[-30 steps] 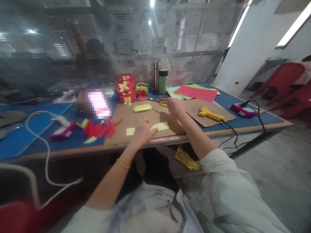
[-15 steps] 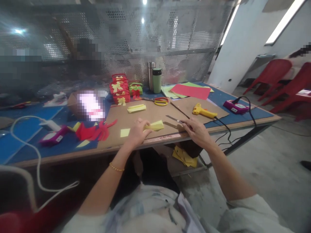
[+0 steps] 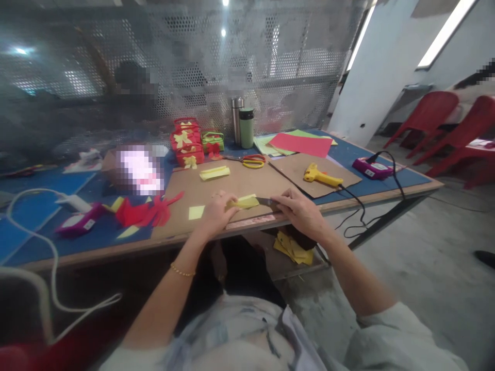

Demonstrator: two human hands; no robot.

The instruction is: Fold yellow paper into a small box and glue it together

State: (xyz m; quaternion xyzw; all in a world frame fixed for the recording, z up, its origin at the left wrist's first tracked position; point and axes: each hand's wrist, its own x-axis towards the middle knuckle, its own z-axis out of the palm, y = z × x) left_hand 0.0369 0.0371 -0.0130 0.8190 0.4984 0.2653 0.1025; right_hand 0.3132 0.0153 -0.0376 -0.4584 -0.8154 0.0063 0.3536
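Over the brown cardboard sheet [image 3: 247, 180], my left hand [image 3: 216, 211] is closed on a folded piece of yellow paper [image 3: 248, 202]. My right hand [image 3: 300, 210] grips a thin knife [image 3: 266, 201]; its handle is mostly hidden in my fingers. The flat dark blade points left and meets the right end of the folded paper. Whether the blade is inside the fold, I cannot tell. A flat yellow piece [image 3: 196, 212] lies left of my left hand, and a folded yellow stack [image 3: 214, 173] lies farther back.
Scissors [image 3: 253, 162] lie behind the cardboard's middle. A yellow glue gun [image 3: 323, 176] rests on the right with its cable off the table edge. Red paper boxes [image 3: 187, 141], a green bottle [image 3: 246, 129] and coloured sheets [image 3: 303, 144] stand or lie at the back. Red scraps [image 3: 135, 212] lie left.
My right hand has moved slightly left, bringing the knife blade from apart to the end of the folded yellow paper. My left hand keeps its hold on the paper.
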